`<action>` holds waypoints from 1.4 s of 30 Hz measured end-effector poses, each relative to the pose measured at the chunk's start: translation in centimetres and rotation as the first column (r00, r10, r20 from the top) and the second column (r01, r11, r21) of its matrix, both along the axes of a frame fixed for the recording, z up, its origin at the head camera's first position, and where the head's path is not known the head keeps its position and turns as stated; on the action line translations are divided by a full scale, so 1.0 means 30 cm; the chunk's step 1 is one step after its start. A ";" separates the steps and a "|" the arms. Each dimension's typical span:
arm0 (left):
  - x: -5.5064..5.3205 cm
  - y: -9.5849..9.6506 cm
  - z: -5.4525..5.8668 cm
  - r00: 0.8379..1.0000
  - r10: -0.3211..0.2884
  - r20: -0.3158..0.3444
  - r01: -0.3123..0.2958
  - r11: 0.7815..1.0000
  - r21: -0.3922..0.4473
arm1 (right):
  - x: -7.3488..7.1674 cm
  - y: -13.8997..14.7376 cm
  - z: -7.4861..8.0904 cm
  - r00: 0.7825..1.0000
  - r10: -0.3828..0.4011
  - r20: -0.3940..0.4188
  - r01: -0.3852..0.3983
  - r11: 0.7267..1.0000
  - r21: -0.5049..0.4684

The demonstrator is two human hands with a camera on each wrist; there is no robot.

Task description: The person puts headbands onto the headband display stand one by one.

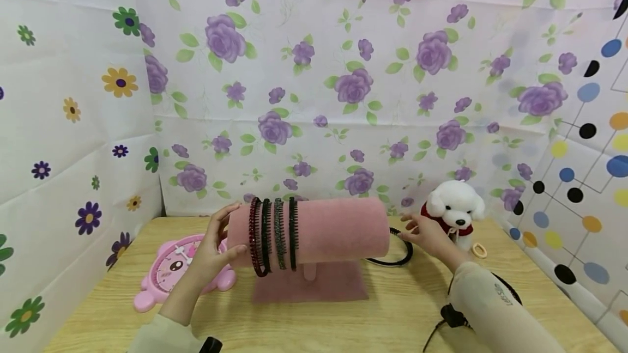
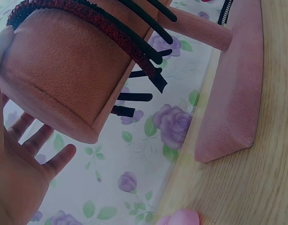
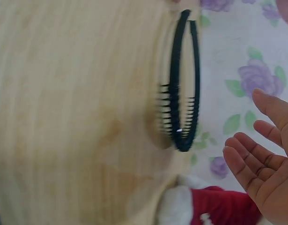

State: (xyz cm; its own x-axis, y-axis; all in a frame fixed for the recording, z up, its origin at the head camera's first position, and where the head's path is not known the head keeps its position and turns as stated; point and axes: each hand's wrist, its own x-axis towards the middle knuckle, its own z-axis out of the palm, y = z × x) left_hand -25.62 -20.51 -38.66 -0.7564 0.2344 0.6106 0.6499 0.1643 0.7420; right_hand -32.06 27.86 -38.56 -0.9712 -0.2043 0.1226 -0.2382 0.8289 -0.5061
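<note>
A pink padded headband stand (image 1: 338,227) has a horizontal roll on a short post above a flat base (image 1: 314,285). Toward its left end the roll carries several headbands: a dark red beaded one (image 1: 254,236), then black and grey glittery toothed ones (image 1: 279,233). My left hand (image 1: 216,247) grips the roll's left end, thumb in front and fingers behind; some fingers (image 2: 59,159) stand clear in the left wrist view. My right hand (image 1: 427,233) is empty, fingers loosely extended, beside a black toothed headband (image 3: 174,93) on the table behind the stand's right end.
A pink cartoon-animal clock (image 1: 169,274) lies at the left. A white plush dog (image 1: 456,206) in red sits at the back right, with a small beige ring (image 1: 479,250) near it. A black curved band (image 1: 507,288) and a black object with a cord (image 1: 452,315) lie by my right forearm.
</note>
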 end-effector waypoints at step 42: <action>0.002 -0.001 -0.002 1.000 0.006 0.018 -0.006 1.000 -0.008 | 0.003 0.021 -0.125 0.973 -0.195 0.123 0.192 0.981 0.032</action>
